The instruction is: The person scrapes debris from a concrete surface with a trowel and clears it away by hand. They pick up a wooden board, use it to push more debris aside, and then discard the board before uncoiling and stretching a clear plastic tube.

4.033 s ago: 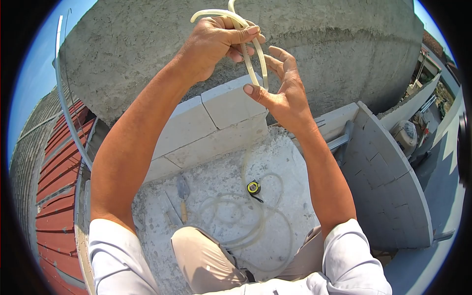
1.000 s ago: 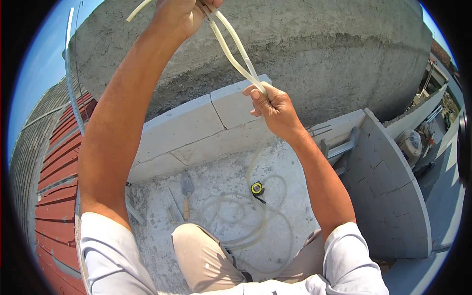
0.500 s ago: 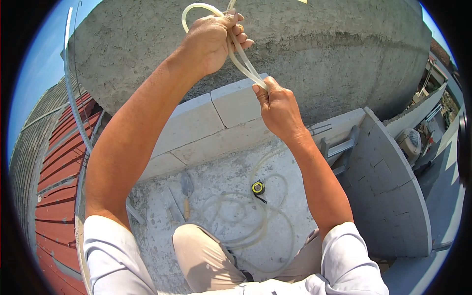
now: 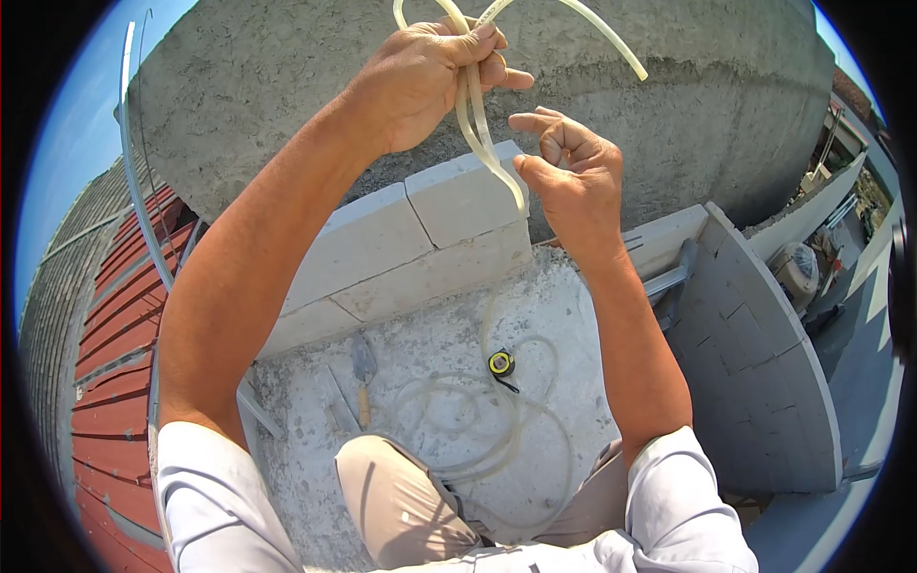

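Note:
My left hand [image 4: 415, 86] is closed around a clear plastic hose [image 4: 475, 119] near the top of the view. Loops of the hose rise above the fingers, one free end curves off to the right, and a strand hangs below. Just right of that strand is my right hand [image 4: 581, 186], its fingers bent but apart, with nothing visible in them. Between my knees and the wall, more of the hose lies in loose coils on the floor [image 4: 301, 406]. A yellow and black tape measure [image 4: 501, 363] sits beside the coils.
A pointed trowel [image 4: 363, 368] with a wooden handle and a flat metal tool [image 4: 338, 401] lie at the left. Ahead stands a low block wall [image 4: 368, 244] before a rough cement surface [image 4: 669, 134]. A curved block wall [image 4: 755, 353] is on the right, red roofing [image 4: 115, 382] on the left.
My right hand has let go of the hose and moved slightly right, its fingers opening. The hose's free end has swung down into view at the upper right.

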Motion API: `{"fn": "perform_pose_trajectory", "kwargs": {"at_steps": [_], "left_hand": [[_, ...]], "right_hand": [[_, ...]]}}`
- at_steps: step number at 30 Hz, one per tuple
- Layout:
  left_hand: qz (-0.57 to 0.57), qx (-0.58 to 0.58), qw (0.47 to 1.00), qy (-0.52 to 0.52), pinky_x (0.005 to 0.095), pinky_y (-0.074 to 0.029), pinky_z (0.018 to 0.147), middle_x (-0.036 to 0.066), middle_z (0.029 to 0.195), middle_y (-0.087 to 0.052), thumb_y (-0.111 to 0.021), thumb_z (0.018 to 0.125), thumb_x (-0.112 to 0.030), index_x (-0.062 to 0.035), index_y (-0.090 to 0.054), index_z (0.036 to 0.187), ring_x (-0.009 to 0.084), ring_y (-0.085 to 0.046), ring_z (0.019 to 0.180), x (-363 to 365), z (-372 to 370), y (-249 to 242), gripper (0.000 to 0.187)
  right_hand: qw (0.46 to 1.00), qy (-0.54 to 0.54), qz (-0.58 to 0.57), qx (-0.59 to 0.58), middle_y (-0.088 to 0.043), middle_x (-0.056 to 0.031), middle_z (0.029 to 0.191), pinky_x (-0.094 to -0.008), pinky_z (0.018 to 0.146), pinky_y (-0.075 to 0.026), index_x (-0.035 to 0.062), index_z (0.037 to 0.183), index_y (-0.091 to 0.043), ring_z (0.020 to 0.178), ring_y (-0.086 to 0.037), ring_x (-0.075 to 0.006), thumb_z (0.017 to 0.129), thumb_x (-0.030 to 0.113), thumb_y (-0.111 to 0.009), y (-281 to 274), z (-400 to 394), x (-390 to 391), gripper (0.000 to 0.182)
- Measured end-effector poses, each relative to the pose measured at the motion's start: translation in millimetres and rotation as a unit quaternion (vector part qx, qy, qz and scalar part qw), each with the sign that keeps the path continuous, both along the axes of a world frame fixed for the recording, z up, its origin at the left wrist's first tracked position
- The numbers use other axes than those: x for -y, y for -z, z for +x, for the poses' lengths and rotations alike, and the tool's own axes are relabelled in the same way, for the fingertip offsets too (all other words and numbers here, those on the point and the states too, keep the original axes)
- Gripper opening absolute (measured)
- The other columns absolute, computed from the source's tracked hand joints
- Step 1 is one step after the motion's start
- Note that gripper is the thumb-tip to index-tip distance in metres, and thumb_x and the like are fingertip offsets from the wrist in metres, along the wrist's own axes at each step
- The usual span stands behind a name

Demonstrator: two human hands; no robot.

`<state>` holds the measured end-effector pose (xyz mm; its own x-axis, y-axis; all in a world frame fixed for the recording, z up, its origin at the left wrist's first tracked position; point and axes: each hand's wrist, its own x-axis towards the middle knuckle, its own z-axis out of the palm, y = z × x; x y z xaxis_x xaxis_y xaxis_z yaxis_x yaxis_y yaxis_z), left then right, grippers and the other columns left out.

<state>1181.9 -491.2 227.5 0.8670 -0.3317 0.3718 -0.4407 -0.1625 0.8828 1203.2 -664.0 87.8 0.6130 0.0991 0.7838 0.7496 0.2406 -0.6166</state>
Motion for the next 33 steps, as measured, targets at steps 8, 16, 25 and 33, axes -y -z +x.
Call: {"fn": "perform_pose_trajectory", "kwargs": {"at_steps": [8, 16, 25, 33], "left_hand": [[0.014, 0.015, 1.000, -0.019, 0.0388, -0.057, 0.098, 0.007, 0.084, -0.067, -0.058, 0.107, -0.028, -0.0042, -0.069, 0.099, 0.0248, -0.074, 0.101, 16, -5, 0, 0.027], [-0.090, -0.068, 0.994, 0.001, 0.0362, -0.057, 0.092, 0.015, 0.097, -0.068, -0.060, 0.104, -0.024, 0.0033, -0.063, 0.106, 0.0251, -0.070, 0.098, 18, 2, 2, 0.028], [-0.287, -0.136, 0.948, 0.011, 0.0359, -0.062, 0.085, 0.023, 0.100, -0.063, -0.059, 0.102, -0.014, 0.0120, -0.054, 0.112, 0.0251, -0.069, 0.089, -17, 16, -79, 0.028], [-0.188, -0.141, 0.968, 0.088, 0.0307, -0.056, 0.069, 0.008, 0.090, -0.064, -0.052, 0.104, -0.017, -0.0001, -0.061, 0.113, 0.0175, -0.062, 0.077, -39, 4, -116, 0.021]], "right_hand": [[0.993, 0.014, 0.061, -0.104, -0.070, -0.0176, 0.114, -0.0452, 0.100, -0.048, 0.0015, 0.068, -0.047, 0.112, -0.064, -0.0282, 0.073, -0.005, -0.068, -17, -26, -2, 0.023], [0.998, -0.059, -0.018, -0.030, -0.053, -0.0259, 0.145, -0.0479, 0.110, -0.044, 0.0037, 0.121, -0.062, 0.139, -0.050, -0.0360, 0.079, 0.009, -0.079, -8, 7, 19, 0.045], [0.967, -0.179, -0.147, -0.105, -0.032, -0.0229, 0.164, -0.0550, 0.121, -0.033, 0.0138, 0.163, -0.027, 0.155, -0.025, -0.0379, 0.066, 0.034, -0.093, 46, 35, 11, 0.119], [0.941, -0.285, -0.087, -0.159, -0.023, -0.0299, 0.165, -0.0567, 0.125, -0.021, 0.0061, 0.163, -0.021, 0.158, -0.013, -0.0396, 0.063, 0.053, -0.095, 48, 18, -18, 0.133]]}}
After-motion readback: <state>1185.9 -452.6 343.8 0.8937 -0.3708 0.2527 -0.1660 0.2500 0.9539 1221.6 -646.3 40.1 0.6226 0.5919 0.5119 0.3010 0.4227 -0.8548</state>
